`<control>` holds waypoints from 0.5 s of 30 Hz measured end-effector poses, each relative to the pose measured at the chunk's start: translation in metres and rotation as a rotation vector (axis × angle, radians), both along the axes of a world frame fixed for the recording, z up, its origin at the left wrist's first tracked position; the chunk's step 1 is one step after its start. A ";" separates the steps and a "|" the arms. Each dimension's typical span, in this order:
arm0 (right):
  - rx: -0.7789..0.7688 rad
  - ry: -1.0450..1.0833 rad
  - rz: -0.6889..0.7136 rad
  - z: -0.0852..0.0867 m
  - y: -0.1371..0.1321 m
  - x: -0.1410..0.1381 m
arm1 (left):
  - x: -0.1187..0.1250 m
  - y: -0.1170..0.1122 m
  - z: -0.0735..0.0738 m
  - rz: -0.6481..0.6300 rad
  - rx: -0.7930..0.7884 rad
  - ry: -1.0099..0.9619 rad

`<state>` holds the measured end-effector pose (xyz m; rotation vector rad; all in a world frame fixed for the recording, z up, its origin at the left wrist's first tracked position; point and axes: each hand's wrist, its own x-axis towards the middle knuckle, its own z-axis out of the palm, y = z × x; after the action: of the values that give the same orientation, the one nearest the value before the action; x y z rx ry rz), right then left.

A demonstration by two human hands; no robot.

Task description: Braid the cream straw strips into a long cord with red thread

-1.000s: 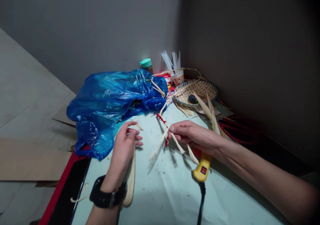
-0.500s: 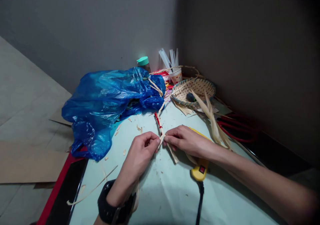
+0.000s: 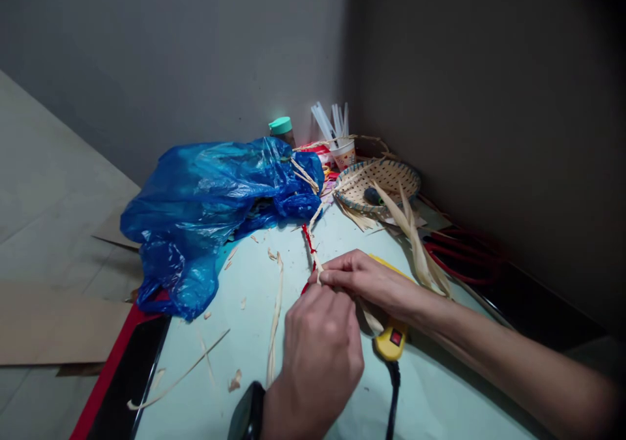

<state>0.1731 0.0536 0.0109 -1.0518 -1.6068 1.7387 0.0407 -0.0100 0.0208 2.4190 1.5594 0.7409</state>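
Note:
A pale braided husk cord [image 3: 315, 251] with a red strand [image 3: 308, 234] wound along it runs down the table's middle from near the blue bag. My right hand [image 3: 364, 276] pinches its lower end between thumb and index finger. Just below, my left hand [image 3: 323, 349] is closed with its back to me, knuckles against the right fingers; its fingertips and anything in them are hidden. A loose pale husk strip [image 3: 276, 316] lies left of that hand. Another husk piece [image 3: 370, 317] shows beneath my right hand.
A blue plastic bag [image 3: 195, 199] lies at left. A woven basket [image 3: 391, 174] holding a dark object, a cup of clear sticks [image 3: 343, 154] and a green-lidded jar [image 3: 281, 127] stand behind. Dry husks [image 3: 415, 248], red-handled scissors [image 3: 460, 257] and a corded yellow tool [image 3: 390, 341] lie right.
My left hand has moved right and nearer to me, turning its back up in front of the right fingers. The husk strip at its left now shows. My right hand stays at the cord.

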 end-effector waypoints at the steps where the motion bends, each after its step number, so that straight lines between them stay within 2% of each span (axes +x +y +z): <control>1: -0.010 0.032 0.001 -0.001 0.000 0.000 | -0.005 0.004 0.004 0.049 -0.040 -0.101; 3: -0.019 0.058 0.007 -0.001 0.000 -0.001 | -0.015 0.014 0.010 0.235 -0.136 -0.302; 4: -0.014 0.050 0.016 -0.001 0.000 0.000 | -0.020 0.019 0.012 0.281 -0.220 -0.390; 6: 0.021 0.022 0.030 0.002 0.000 0.001 | -0.027 0.027 0.011 0.252 -0.434 -0.555; 8: 0.062 -0.017 0.038 0.005 -0.001 0.001 | -0.030 0.032 0.007 0.215 -0.568 -0.677; 12: 0.139 -0.070 0.083 0.006 -0.001 -0.001 | -0.030 0.035 -0.003 0.191 -0.664 -0.830; 15: 0.235 -0.048 0.169 0.005 -0.001 -0.002 | -0.030 0.037 -0.010 0.089 -0.771 -0.885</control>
<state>0.1708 0.0527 0.0158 -0.8732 -1.9239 1.5896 0.0104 0.0265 0.0105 1.2152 1.2279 0.8406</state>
